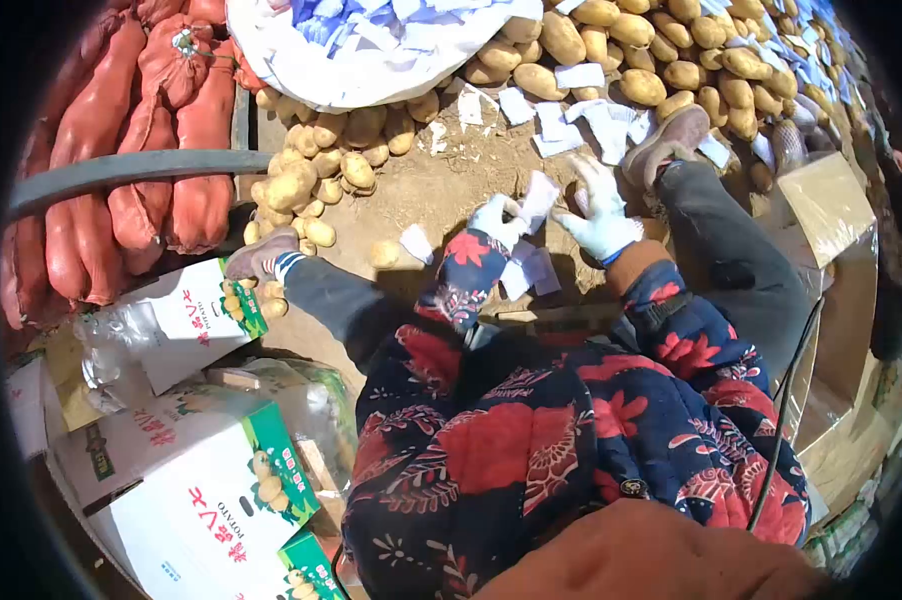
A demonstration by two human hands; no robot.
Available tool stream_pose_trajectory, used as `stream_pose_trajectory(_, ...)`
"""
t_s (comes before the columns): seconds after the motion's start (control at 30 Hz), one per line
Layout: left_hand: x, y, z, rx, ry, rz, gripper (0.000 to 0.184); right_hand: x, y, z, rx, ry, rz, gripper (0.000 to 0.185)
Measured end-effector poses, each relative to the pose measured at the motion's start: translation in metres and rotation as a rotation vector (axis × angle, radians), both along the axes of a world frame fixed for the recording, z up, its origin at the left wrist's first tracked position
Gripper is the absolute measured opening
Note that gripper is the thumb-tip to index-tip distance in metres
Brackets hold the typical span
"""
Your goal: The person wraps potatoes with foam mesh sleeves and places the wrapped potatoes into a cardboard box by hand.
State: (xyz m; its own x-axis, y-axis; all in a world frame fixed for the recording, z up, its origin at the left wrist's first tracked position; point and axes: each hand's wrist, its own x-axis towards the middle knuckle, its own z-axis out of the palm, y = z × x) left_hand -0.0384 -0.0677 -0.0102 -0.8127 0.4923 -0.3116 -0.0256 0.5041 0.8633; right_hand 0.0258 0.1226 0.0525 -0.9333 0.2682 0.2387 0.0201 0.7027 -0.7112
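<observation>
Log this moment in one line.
left white-gloved hand: at pale lilac sheet; right white-gloved hand: open; tan oval potatoes: heaped ahead

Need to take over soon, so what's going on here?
A gloved person has the left hand at a pale sheet; whether it grips it is unclear. The open right hand is on the sheet's other side. Ahead are potatoes and a white sack of similar sheets; POTATO boxes lie to the left.

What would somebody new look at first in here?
Most likely the bright red sacks lined up at the upper left, and the heap of potatoes at the upper right. The flowery jacket also stands out in the lower middle, and a big white bag sits at the top.
</observation>
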Motion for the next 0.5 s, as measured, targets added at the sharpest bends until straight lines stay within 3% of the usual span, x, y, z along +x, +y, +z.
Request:
stream_pose_trajectory(0.03,0.01,0.003,0.013,0.041,0.102,-0.036,0.018,0.003,0.004,-0.006,0.074,-0.016,0.14,0.055)
stream_pose_trajectory(0.1,0.018,0.002,0.023,0.075,-0.138,-0.018,0.019,0.006,0.006,-0.02,-0.021,-0.316,0.256,0.051)
stream_pose_trajectory(0.13,0.021,-0.004,0.005,0.187,-0.236,0.037,0.018,0.013,0.006,-0.048,-0.154,-0.127,0.231,0.039)
stream_pose_trajectory(0.17,0.022,-0.005,0.008,0.299,-0.332,0.095,0.016,0.012,0.006,-0.045,-0.156,-0.122,0.232,0.039)
stream_pose_trajectory(0.2,0.025,-0.007,0.012,0.295,-0.326,0.098,0.016,0.011,0.004,-0.041,-0.73,-0.231,0.259,0.036)
stream_pose_trajectory(0.23,0.028,-0.009,0.015,0.532,-0.476,0.246,0.015,0.009,0.003,-0.038,-1.306,-0.339,0.277,0.033)
stream_pose_trajectory(0.3,0.03,-0.006,0.036,0.908,-0.69,0.45,0.015,0.011,0.0,-0.009,-1.555,-0.308,0.388,0.04)
stream_pose_trajectory(0.37,0.031,0.001,0.043,1.026,-0.745,0.443,0.016,0.013,-0.013,-0.025,-1.657,-0.336,0.505,0.039)
stream_pose_trajectory(0.4,0.029,0.004,0.044,1.029,-0.734,0.427,0.016,0.013,-0.016,-0.031,-1.443,-0.343,0.6,0.039)
stream_pose_trajectory(0.43,0.028,0.007,0.045,1.016,-0.703,0.422,0.016,0.016,-0.021,-0.018,-1.6,-0.36,0.578,0.04)
stream_pose_trajectory(0.5,0.026,0.006,0.052,0.91,-0.542,0.385,0.016,0.017,-0.022,-0.039,-1.229,-0.344,0.511,0.041)
